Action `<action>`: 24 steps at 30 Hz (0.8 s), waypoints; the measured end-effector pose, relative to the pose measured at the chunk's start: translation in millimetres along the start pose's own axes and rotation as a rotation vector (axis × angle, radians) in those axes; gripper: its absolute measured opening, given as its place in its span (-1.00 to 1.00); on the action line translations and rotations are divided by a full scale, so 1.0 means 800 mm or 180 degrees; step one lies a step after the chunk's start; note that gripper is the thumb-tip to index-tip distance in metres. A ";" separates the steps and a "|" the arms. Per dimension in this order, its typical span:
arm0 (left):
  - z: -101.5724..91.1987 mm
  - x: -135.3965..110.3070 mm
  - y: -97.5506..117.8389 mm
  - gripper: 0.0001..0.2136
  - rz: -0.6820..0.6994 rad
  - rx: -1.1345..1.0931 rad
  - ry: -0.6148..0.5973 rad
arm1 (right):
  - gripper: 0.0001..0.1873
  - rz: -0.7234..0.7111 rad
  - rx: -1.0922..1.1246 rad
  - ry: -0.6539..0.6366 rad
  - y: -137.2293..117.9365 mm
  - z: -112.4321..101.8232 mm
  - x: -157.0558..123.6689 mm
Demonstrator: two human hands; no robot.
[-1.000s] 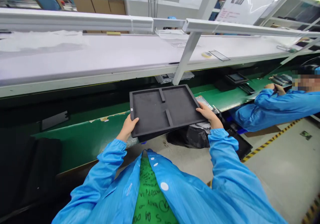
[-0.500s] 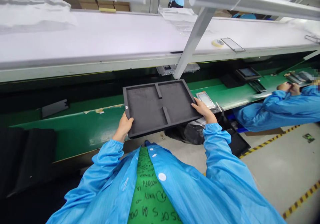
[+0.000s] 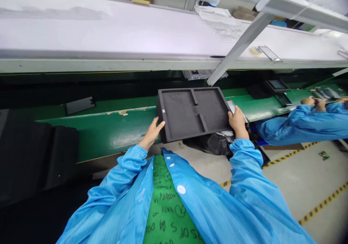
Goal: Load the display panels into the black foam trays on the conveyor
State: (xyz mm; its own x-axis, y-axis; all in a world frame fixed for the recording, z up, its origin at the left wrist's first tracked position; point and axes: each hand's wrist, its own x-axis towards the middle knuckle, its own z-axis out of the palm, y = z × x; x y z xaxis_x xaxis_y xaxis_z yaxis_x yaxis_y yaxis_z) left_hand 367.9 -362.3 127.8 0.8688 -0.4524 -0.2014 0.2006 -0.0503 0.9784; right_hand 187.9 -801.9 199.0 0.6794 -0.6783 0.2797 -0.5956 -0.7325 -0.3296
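I record a factory assembly floor: a long white counter (image 3: 108,33) above a green conveyor belt (image 3: 108,135), yellow-and-black floor tape (image 3: 323,202), and a co-worker in a blue smock (image 3: 301,122).

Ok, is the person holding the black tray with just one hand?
No, the left hand and the right hand are both on the tray.

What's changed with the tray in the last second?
The black foam tray has shifted toward the person's right over the green conveyor belt, and now covers most of the flat panel that showed beside it. The left hand has spread its fingers at the tray's left edge; the right hand keeps hold of the right edge. The co-worker stayed at the belt.
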 end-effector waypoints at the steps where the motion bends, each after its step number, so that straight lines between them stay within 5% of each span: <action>1: -0.024 -0.006 -0.006 -0.50 -0.0048 0.0004 0.0086 | -0.32 -0.0019 0.0032 0.0311 -0.028 -0.009 -0.018; 4: -0.109 -0.033 -0.033 -0.58 -0.0179 0.0067 0.0342 | -0.40 -0.0235 0.0349 0.0929 -0.140 -0.025 -0.094; 7: -0.192 -0.068 -0.065 -0.67 -0.0423 0.0227 0.0536 | -0.50 -0.0751 0.1096 0.0747 -0.278 0.000 -0.190; 11: -0.269 -0.119 -0.098 -0.73 -0.0732 0.0175 0.0753 | -0.58 -0.1915 0.1834 -0.1138 -0.435 0.119 -0.290; 13: -0.294 -0.140 -0.108 -0.73 -0.0799 0.0116 0.0820 | -0.56 -0.2081 0.1767 -0.2001 -0.488 0.192 -0.310; 16: -0.322 -0.161 -0.120 -0.71 -0.0831 -0.0016 0.0880 | -0.52 -0.2054 0.1403 -0.2667 -0.552 0.284 -0.299; 24: -0.356 -0.163 -0.147 -0.48 -0.1112 -0.0605 0.1379 | -0.43 -0.2761 0.0051 -0.2785 -0.776 0.459 -0.162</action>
State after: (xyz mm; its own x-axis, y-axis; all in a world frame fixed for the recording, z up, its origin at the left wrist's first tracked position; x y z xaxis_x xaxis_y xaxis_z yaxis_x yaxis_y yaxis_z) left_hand 360.3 -43.9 25.5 0.8343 -0.0306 -0.5504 0.5513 0.0477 0.8329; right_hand 626.7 -238.2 35.9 0.9093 0.3034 -0.2846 0.1966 -0.9164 -0.3487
